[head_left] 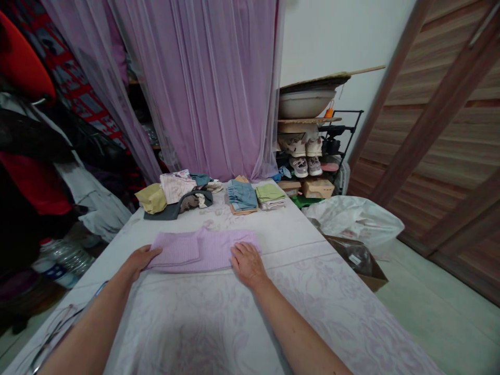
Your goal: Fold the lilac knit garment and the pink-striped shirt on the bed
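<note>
In the middle of the table (pixel 297 234), a little toward the near side, lies a folded lilac cloth (pixel 203 250), flat on the pale patterned cover, with its long side running left to right across the person's front. A smaller folded layer sits on its left half, so that end looks thicker. The left hand (pixel 141 259) rests at the cloth's left end, fingers stretched out and curled lightly over the edge, thumb side up; it is open and touching rather than clenched, though whether any fingers tuck under the fold cannot be told. The right hand (pixel 247 262) lies palm down and flat on the near right corner of the cloth, fingers spread, pressing on it and not gripping. Both hands touch the cloth, one at each end of its long axis, and the bulk of the cloth lies just beyond and between them, so neither is clearly the nearer. Farther off, along the far edge of the table, stand small stacks of folded clothes: a yellow-green piece (pixel 151 198) and a striped pink one (pixel 176 185) at the left, a blue stack (pixel 242 196) and a green stack (pixel 270 194) toward the right. Behind them hangs a sheer purple curtain (pixel 203 83). To the right of the table are a white plastic bag (pixel 353 219) and, farther back, a shoe rack (pixel 312 151).
</note>
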Action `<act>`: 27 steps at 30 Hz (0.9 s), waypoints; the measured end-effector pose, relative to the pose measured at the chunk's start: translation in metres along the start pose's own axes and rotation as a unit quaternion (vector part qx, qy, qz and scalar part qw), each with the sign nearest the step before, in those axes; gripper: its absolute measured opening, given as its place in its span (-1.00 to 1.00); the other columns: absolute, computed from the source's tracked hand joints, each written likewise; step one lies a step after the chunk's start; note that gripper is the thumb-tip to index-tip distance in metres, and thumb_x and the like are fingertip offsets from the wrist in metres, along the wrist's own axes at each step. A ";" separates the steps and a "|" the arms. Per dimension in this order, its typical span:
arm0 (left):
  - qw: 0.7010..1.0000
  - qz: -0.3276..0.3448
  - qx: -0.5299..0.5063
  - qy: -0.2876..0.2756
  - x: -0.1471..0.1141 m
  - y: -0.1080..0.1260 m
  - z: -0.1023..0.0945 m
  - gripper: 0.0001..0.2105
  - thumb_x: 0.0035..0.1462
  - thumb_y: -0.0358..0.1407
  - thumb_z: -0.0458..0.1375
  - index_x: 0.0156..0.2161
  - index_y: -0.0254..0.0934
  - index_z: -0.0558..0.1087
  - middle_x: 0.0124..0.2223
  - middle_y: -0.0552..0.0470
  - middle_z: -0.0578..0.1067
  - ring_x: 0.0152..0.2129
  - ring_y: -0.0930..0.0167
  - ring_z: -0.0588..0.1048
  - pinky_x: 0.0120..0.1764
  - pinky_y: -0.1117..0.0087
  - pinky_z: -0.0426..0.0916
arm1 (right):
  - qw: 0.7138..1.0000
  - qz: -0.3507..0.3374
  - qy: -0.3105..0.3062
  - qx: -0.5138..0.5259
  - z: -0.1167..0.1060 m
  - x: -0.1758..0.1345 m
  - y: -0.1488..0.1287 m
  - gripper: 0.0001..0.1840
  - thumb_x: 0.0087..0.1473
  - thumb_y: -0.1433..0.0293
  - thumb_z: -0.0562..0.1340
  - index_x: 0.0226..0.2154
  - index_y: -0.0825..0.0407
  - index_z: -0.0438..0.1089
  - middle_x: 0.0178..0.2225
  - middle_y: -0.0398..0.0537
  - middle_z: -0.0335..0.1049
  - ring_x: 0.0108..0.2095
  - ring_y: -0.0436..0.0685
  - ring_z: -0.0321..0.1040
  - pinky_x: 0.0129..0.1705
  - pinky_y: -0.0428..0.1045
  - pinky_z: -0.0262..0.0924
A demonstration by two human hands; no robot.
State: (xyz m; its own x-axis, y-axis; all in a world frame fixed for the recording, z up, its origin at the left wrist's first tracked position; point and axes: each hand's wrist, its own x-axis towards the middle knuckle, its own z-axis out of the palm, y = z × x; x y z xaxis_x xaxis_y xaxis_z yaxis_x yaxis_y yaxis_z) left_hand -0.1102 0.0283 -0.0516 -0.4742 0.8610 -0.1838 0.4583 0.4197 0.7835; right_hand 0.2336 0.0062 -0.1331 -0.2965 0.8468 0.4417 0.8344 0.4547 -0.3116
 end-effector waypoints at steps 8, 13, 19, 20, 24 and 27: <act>0.992 0.092 -0.055 -0.061 -0.021 0.064 0.036 -0.56 -0.15 -0.20 0.23 -0.10 -0.36 0.51 -0.29 -0.04 0.59 -0.39 0.32 0.52 -0.47 0.47 0.32 | 0.999 -0.011 0.028 0.024 0.000 -0.002 0.003 -0.63 0.23 0.38 0.07 0.03 0.03 0.42 0.08 0.08 0.40 0.09 0.18 0.26 0.18 0.13 0.11; 0.977 0.166 -0.059 -0.119 -0.043 0.097 0.076 -0.53 -0.08 -0.16 0.19 -0.05 -0.37 0.50 -0.23 -0.04 0.59 -0.38 0.34 0.51 -0.44 0.46 0.31 | 0.994 0.010 0.072 0.080 0.006 -0.003 0.009 -0.59 0.24 0.40 0.02 0.04 0.09 0.41 0.08 0.12 0.40 0.09 0.15 0.29 0.19 0.09 0.13; 0.965 0.223 0.038 -0.133 -0.058 0.117 0.136 -0.63 0.04 -0.24 0.13 -0.04 -0.36 0.50 -0.14 -0.08 0.60 -0.24 0.31 0.54 -0.22 0.41 0.37 | 0.948 0.148 0.139 0.243 0.009 0.003 0.019 -0.52 0.24 0.26 -0.05 0.02 0.10 0.42 0.01 0.13 0.45 0.06 0.13 0.36 0.13 0.08 0.23; 0.963 0.229 0.052 -0.133 -0.059 0.118 0.147 -0.63 0.04 -0.25 0.15 -0.05 -0.35 0.51 -0.12 -0.09 0.59 -0.20 0.29 0.53 -0.16 0.39 0.36 | 0.931 0.187 0.132 0.284 0.008 0.006 0.020 -0.50 0.24 0.21 -0.06 0.01 0.09 0.42 -0.04 0.12 0.48 0.00 0.14 0.40 0.06 0.07 0.30; 0.958 0.240 0.079 -0.137 -0.069 0.116 0.185 -0.60 0.00 -0.23 0.21 -0.03 -0.34 0.51 -0.04 -0.17 0.57 -0.08 0.21 0.51 -0.03 0.31 0.33 | 0.830 0.313 0.069 0.457 0.000 0.018 0.027 -0.37 0.20 -0.01 -0.08 -0.05 0.08 0.42 -0.16 0.09 0.52 -0.26 0.12 0.49 -0.30 0.00 0.42; 0.952 0.249 0.077 -0.158 -0.081 0.111 0.204 -0.60 0.09 -0.20 0.16 0.02 -0.32 0.48 -0.04 -0.16 0.57 -0.13 0.27 0.53 -0.05 0.34 0.37 | 0.821 0.315 0.045 0.473 -0.010 0.027 0.035 -0.34 0.17 -0.08 -0.07 -0.11 0.07 0.43 -0.22 0.04 0.53 -0.31 0.11 0.49 -0.36 -0.03 0.38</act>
State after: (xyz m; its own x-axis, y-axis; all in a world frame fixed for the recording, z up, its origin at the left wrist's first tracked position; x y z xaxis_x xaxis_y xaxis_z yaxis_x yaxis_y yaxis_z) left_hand 0.1328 0.0635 -0.0706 0.0705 0.9975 -0.0008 0.6839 -0.0477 0.7280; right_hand 0.2590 0.0418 -0.1239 0.1278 0.9917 -0.0108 0.0613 -0.0187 -0.9979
